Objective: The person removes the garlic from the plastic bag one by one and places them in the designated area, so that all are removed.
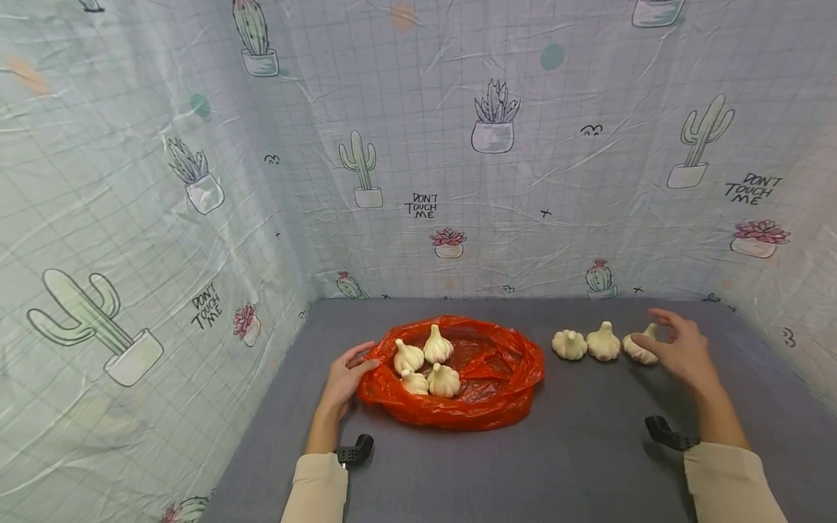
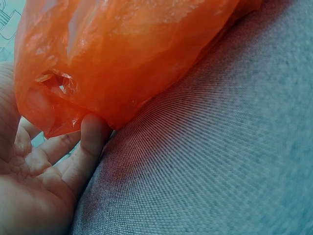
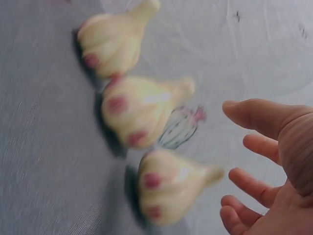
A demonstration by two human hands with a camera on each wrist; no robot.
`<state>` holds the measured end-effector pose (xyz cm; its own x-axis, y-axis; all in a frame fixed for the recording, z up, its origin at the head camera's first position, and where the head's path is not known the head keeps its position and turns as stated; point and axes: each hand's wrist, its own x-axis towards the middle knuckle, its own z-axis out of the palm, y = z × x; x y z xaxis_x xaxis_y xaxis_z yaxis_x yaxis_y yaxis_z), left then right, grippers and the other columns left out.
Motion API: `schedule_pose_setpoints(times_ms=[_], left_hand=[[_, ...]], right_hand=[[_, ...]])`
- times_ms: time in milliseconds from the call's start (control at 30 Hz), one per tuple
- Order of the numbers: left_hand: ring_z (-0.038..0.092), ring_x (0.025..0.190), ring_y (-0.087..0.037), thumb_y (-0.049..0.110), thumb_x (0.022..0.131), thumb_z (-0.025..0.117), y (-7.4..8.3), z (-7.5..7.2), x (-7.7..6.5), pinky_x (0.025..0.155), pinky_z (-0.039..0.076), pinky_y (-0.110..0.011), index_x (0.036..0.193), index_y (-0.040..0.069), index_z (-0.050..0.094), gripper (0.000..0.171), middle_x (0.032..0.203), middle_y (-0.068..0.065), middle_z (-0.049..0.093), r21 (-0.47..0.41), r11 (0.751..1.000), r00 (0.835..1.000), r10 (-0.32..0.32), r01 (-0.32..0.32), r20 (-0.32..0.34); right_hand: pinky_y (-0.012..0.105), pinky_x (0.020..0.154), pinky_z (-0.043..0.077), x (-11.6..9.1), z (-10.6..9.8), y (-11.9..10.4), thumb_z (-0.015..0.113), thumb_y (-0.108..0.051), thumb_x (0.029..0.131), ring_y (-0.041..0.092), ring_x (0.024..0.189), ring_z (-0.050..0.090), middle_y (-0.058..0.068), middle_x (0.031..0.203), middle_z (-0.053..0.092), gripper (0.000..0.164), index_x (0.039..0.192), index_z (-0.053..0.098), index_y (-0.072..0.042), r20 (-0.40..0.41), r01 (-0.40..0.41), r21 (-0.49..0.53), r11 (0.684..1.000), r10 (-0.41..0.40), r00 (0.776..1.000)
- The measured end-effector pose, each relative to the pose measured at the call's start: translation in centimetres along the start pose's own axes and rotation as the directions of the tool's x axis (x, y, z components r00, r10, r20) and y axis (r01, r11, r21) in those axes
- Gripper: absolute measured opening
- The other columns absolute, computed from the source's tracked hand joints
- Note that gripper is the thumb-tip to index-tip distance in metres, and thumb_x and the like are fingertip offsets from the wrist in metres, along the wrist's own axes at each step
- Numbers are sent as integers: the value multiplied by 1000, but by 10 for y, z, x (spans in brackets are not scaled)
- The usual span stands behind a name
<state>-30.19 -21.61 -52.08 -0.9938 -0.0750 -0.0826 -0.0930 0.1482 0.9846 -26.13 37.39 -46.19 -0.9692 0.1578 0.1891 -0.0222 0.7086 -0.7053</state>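
An orange-red plastic bag (image 1: 451, 414) lies spread with its mouth facing up, and several garlic bulbs (image 1: 438, 345) sit in its left part. My left hand (image 1: 343, 381) holds the bag's left edge, thumb over the rim and fingers outside it. In the left wrist view the thin plastic (image 2: 132, 54) hangs over the fingertips. My right hand (image 1: 686, 352) hovers over the rightmost garlic bulb (image 1: 639, 350) of a row of three, fingers spread and partly covering it in the head view. The right wrist view shows that palm (image 3: 279, 166) with nothing in it.
The other two garlic bulbs of the row, one in the middle (image 1: 604, 343) and one at the left (image 1: 569, 345), stand right of the bag on the grey tabletop (image 1: 497, 472). A cactus-print cloth (image 1: 418, 167) hangs behind and along the sides.
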Motion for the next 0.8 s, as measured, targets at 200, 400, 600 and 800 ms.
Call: schedule_pose_setpoints(times_ms=[200, 400, 600, 800], left_hand=[[65, 107, -19, 20, 91, 75, 1, 0, 0, 90, 55, -34, 137, 18, 66, 47, 128, -14, 67, 5, 1000, 1000, 0, 0, -4], [65, 106, -19, 20, 91, 76, 2, 0, 0, 89, 55, -33, 136, 19, 66, 46, 128, -14, 67, -11, 1000, 1000, -2, 2, -2], [65, 104, -18, 18, 91, 76, 2, 0, 0, 87, 55, -32, 135, 19, 67, 45, 124, -13, 68, -17, 1000, 1000, 0, 0, -1], [66, 102, -18, 19, 91, 75, 2, 1, -1, 86, 56, -31, 136, 18, 67, 46, 124, -14, 69, -13, 1000, 1000, -3, 3, -1]], right_hand=[[68, 97, 38, -7, 5, -38, 64, -33, 101, 57, 128, 42, 38, 146, 41, 68, 154, 39, 2, -33, 92, 74, 993, -89, 995], [22, 88, 49, -12, 23, -72, 67, -28, 100, 9, 108, 59, 24, 135, 57, 58, 151, 47, -7, 6, 212, 156, 965, -215, 977], [14, 84, 50, -16, 61, -102, 71, -18, 97, -2, 97, 62, 17, 125, 65, 48, 143, 57, -9, 62, 305, 254, 918, -330, 942], [33, 85, 56, -28, 110, -123, 75, -17, 94, 20, 97, 68, 20, 120, 68, 42, 134, 63, -8, 137, 349, 320, 881, -408, 903]])
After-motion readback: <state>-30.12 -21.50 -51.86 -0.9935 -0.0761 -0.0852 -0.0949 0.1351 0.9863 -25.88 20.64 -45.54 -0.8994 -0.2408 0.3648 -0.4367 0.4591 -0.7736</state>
